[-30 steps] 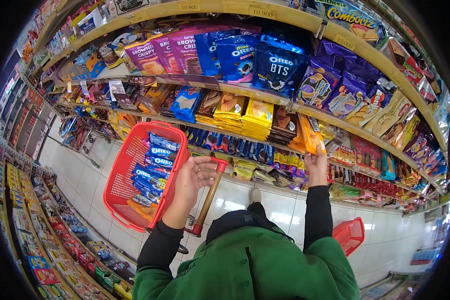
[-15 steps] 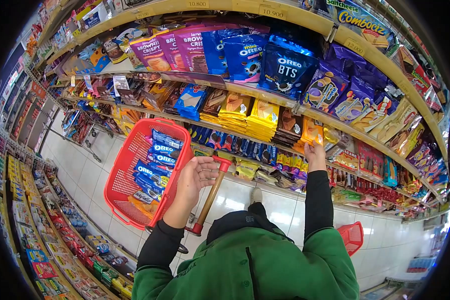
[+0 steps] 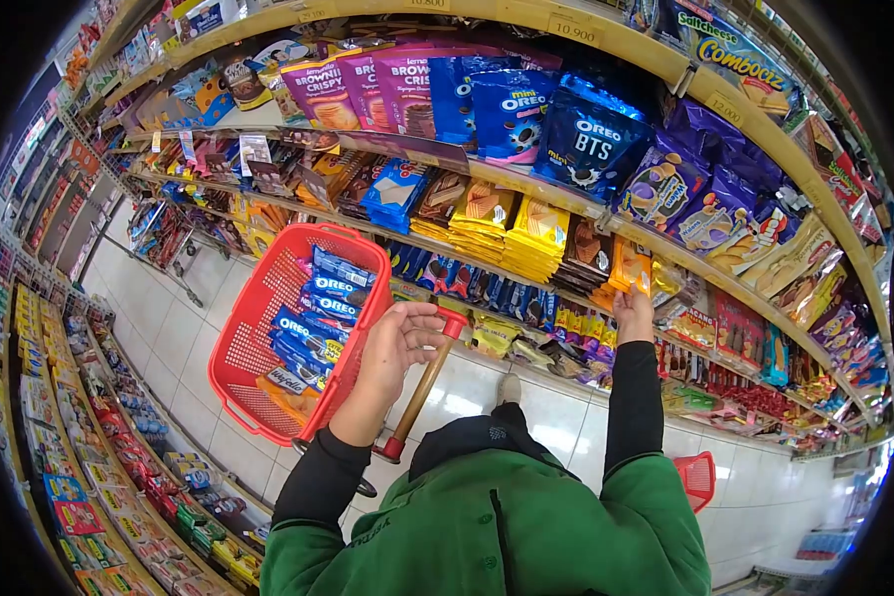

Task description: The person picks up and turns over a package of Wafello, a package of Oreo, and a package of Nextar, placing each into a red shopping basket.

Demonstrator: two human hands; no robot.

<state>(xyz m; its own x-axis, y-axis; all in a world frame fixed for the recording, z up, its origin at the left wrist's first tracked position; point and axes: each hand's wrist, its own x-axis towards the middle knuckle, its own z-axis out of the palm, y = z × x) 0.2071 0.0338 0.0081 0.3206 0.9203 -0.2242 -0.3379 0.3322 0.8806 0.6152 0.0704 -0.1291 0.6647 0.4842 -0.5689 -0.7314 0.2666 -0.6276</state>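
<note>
Shop shelves, filled closely with snacks, are seen curving across the view, and below them a pale tiled floor is shown. At the left forearm a red basket is seen; by what it is supported cannot be told. Inside, blue biscuit packets are kept, with a wafer packet beside them. Near the basket's handle, the left hand is held empty, its fingers loosely curled and not closed; whether the handle is touched is unclear. Well apart from it, the right hand is stretched to a lower shelf. Compared with one second ago, an orange packet is no longer held out before the shelf, but is brought in, just beside the brown packets. By this, it seems, the handling is moved onto the shelf itself. The packet is placed directly beyond the right fingertips, its lower edge being touched by them; whether it is pinched cannot be told.
</note>
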